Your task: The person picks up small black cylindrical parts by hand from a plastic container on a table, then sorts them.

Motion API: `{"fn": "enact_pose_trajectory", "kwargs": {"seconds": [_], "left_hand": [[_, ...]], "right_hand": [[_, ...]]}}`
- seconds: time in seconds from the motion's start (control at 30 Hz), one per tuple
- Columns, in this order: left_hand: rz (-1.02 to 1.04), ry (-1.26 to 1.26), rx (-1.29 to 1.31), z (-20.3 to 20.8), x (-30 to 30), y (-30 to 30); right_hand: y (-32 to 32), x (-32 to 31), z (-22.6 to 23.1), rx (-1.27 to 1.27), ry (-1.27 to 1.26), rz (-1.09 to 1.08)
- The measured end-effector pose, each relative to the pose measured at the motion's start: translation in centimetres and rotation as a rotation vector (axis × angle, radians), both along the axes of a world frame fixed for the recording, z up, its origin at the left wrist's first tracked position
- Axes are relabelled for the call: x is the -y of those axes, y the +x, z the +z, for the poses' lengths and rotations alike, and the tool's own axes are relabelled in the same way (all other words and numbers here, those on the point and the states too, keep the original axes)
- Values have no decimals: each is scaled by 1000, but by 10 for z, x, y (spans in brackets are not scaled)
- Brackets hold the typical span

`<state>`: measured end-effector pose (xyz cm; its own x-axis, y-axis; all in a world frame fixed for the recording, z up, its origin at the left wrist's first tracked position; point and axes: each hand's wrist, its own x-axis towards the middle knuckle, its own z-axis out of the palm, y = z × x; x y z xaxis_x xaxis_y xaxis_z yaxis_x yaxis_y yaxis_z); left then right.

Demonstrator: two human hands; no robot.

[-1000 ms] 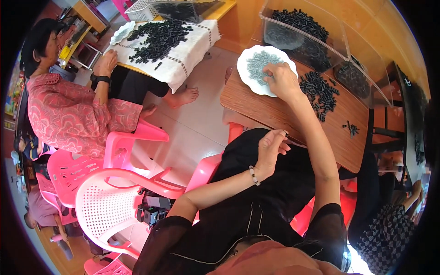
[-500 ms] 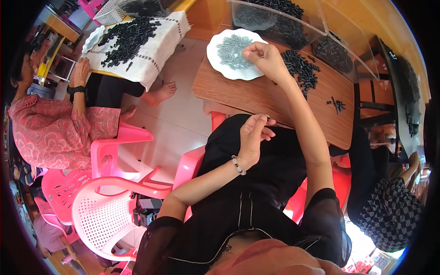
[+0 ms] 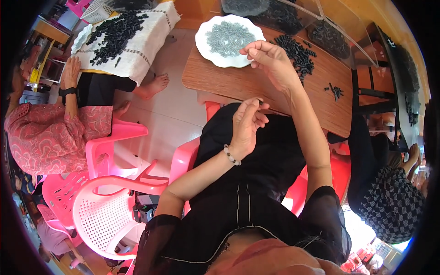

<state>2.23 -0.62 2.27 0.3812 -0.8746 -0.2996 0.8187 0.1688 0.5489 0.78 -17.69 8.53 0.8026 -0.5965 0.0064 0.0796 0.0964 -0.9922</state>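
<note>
Since the earlier frames, the right hand (image 3: 275,64) had drawn back from the middle of the white scalloped plate (image 3: 200,40) to its near right rim. At far left, as I watched remotely, a co-worker's hand (image 3: 70,72) lay at the near left corner of a cloth-covered table (image 3: 143,68) bearing a heap of black pieces (image 3: 114,37). The plate stood toward the left edge of the wooden table (image 3: 229,83), holding clear rods (image 3: 229,36). The left hand (image 3: 245,126) was just off this table's near edge, thumb and forefinger pinching a small dark piece (image 3: 261,101). The right thumb and forefinger were narrowed; whether they held a rod I could not tell. Rightward lay a black pile (image 3: 300,57), then a few loose pieces (image 3: 337,91) toward the right edge, with clear bins (image 3: 245,6) along the far edge.
</note>
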Motion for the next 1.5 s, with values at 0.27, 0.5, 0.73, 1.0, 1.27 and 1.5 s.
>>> {"fn": "enact_pose_trajectory", "kwargs": {"seconds": [0.27,0.5,0.73,1.0,1.27,1.5], "left_hand": [[-99,-99,-200,3,0,2],[-214,-134,-284,-3,-3,-5],[-223,-149,-315,-9,-2,-7],[-217,-144,-305,-9,-3,-8],[-272,-111,-301,-7,-4,-10],[-375,-135,-418,-4,-4,-9]], "right_hand": [[-74,-63,1,-17,91,-83],[-95,-77,-25,147,-57,-157],[-97,-82,-35,59,-334,-210],[-96,-78,-36,-20,-720,-233],[-106,-78,-24,-122,-424,-83],[-112,-77,-19,-106,-382,-100]]}}
